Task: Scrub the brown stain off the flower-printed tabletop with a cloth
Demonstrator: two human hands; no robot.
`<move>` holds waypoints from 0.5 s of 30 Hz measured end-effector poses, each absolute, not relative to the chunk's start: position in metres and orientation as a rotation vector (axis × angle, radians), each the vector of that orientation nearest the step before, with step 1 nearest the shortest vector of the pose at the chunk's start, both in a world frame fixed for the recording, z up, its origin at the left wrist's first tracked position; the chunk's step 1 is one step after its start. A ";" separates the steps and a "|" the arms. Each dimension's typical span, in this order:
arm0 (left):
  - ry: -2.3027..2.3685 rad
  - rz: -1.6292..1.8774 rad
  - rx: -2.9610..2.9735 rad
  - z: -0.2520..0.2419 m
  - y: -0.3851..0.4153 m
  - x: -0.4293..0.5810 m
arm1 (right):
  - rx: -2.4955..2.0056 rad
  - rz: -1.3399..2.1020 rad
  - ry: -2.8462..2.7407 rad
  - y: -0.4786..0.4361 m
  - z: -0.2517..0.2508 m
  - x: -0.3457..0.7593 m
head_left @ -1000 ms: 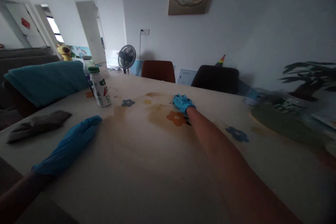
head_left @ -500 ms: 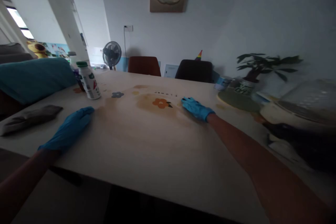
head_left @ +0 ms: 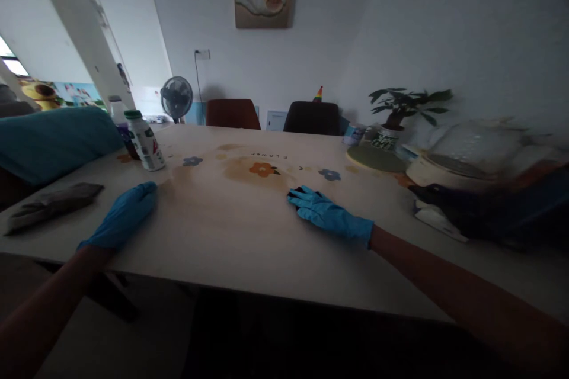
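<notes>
Both my hands wear blue gloves and lie flat on a cream table (head_left: pixel 249 237) printed with flowers. My left hand (head_left: pixel 122 216) rests palm down near the left front edge, fingers together and stretched, holding nothing. My right hand (head_left: pixel 329 214) lies flat in the middle of the table, fingers spread and pointing left. A small dark patch shows at its fingertips; I cannot make out what it is. A white bottle (head_left: pixel 144 140) with a green cap stands upright beyond my left hand.
A grey folded cloth (head_left: pixel 51 204) lies at the table's left edge beside a teal cushion (head_left: pixel 48 142). At the right stand a potted plant (head_left: pixel 393 121), a round green mat (head_left: pixel 376 158), a lidded pot (head_left: pixel 462 157) and a dark blurred mass (head_left: pixel 480 213). Two chairs (head_left: pixel 275 115) and a fan (head_left: pixel 176 96) stand behind the table.
My right hand has slid from the far middle of the table back toward me, staying flat. The view has pulled back and swung right. My left hand has barely moved.
</notes>
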State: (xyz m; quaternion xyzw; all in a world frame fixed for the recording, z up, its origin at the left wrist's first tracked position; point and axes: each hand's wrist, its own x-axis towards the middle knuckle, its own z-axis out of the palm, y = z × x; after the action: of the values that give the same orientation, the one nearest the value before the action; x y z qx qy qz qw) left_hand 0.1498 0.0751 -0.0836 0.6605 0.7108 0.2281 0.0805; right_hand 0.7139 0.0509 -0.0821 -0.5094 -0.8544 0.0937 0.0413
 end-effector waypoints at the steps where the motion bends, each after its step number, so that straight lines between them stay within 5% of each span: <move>1: 2.132 0.674 1.969 -0.083 0.075 0.151 | -1.558 0.285 -2.624 0.047 -0.082 0.709; 15: 2.139 0.676 1.930 -0.088 0.069 0.143 | -1.658 0.216 -2.477 0.142 -0.072 0.685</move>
State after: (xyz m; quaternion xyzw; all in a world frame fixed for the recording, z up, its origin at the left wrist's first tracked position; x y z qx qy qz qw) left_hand 0.1433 0.0686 -0.0881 0.6495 0.7197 0.2276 0.0912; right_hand 0.6851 0.1417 -0.0720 -0.5532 -0.8264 0.0719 0.0765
